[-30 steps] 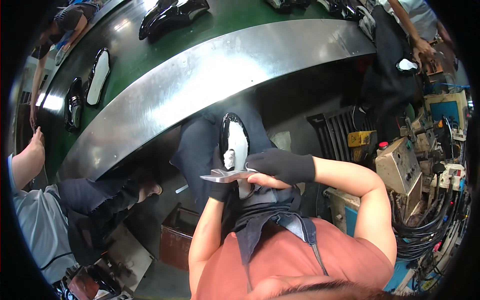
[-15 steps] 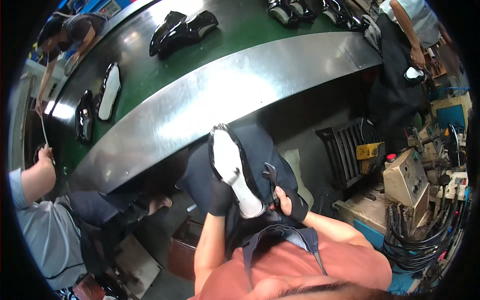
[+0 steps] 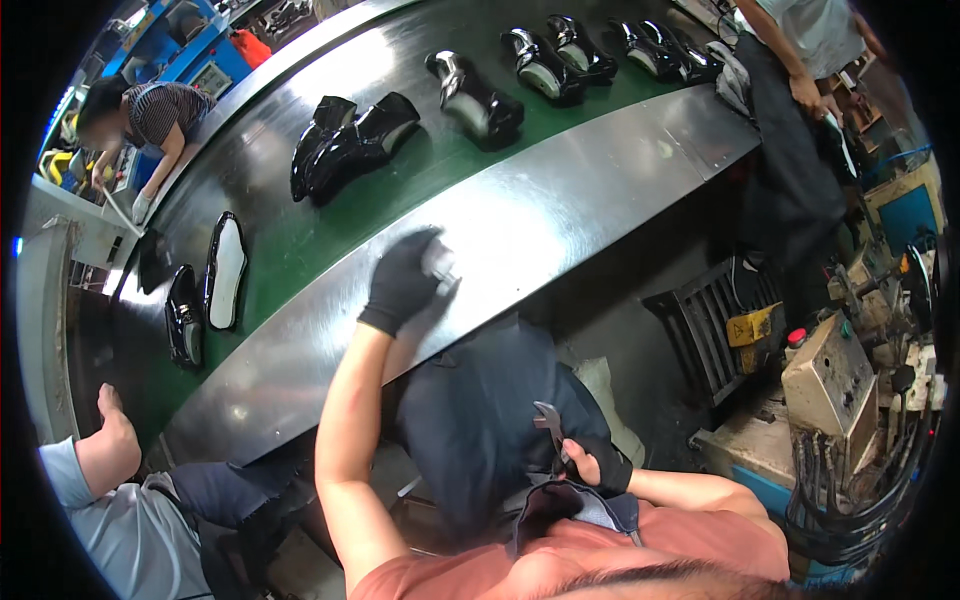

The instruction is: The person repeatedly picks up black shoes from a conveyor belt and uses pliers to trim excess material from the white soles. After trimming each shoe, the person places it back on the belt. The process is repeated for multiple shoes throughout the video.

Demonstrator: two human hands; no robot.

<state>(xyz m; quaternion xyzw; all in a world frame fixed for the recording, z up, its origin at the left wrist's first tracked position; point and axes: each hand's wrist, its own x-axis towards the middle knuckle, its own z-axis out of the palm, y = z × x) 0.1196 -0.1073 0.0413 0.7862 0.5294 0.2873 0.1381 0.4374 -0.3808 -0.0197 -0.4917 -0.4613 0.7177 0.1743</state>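
My left hand (image 3: 400,282), in a black glove, reaches out over the steel ledge (image 3: 590,195) of the conveyor. Its fingertips are pale and smeared by motion and glare, so what they hold, if anything, is unclear. Beyond it on the green belt (image 3: 270,290) rests a glossy black shoe (image 3: 475,100). Close to my apron, my right hand (image 3: 596,465), gloved with bare fingertips, is closed round dark metal pincers (image 3: 548,420), their head pointing up and away from me.
More black shoes (image 3: 350,150) stand along the belt; one shoe (image 3: 226,270) shows its white sole at left. Co-workers are at far left, near left and far right (image 3: 800,60). A machine control box (image 3: 828,365) with a red button and cables stands at right.
The white-soled shoe has left my lap and left hand, which has moved forward over the ledge. A shoe now stands on the belt where none showed. My right hand keeps the pincers.
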